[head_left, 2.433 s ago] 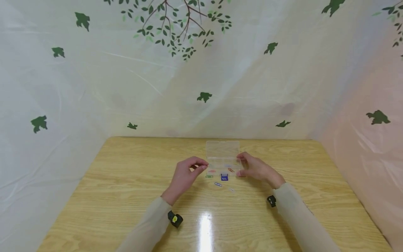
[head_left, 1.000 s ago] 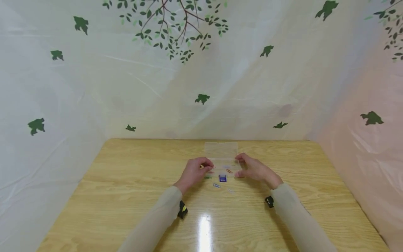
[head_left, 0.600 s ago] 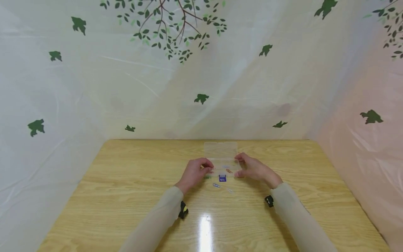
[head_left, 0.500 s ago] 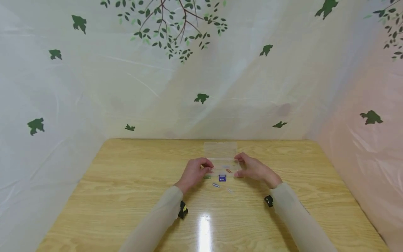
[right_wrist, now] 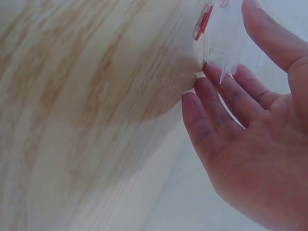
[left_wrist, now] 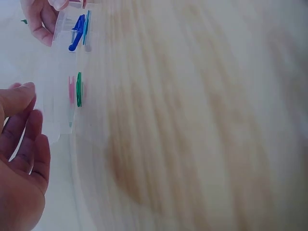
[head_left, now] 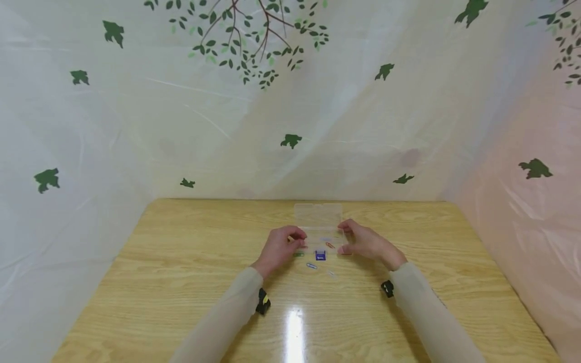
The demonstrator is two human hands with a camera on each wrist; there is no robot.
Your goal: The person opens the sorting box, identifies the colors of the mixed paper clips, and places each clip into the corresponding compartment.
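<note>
A clear plastic box [head_left: 317,215] stands near the table's back edge with its lid raised. My right hand [head_left: 369,243] grips its right end, thumb at the front corner and fingers behind. In the right wrist view, a red paper clip [right_wrist: 204,23] shows by the box front. My left hand [head_left: 282,249] is at the box's left end, thumb and index finger close together; I cannot tell whether they hold anything. In the left wrist view, a pink paper clip [left_wrist: 71,90] shows through the wall, beside a green paper clip [left_wrist: 79,90] outside it.
A small blue piece with white marks [head_left: 320,255] sits at the box's front. Nearer on the wooden table [head_left: 181,282] lie a blue paper clip [head_left: 311,265] and a pale paper clip [head_left: 332,274]. A white curtain with printed leaves [head_left: 209,126] hangs behind the table.
Since the oldest frame my left hand has moved right, in over the box's left end; in the last half second it has shifted only slightly. My right hand keeps its hold on the box.
</note>
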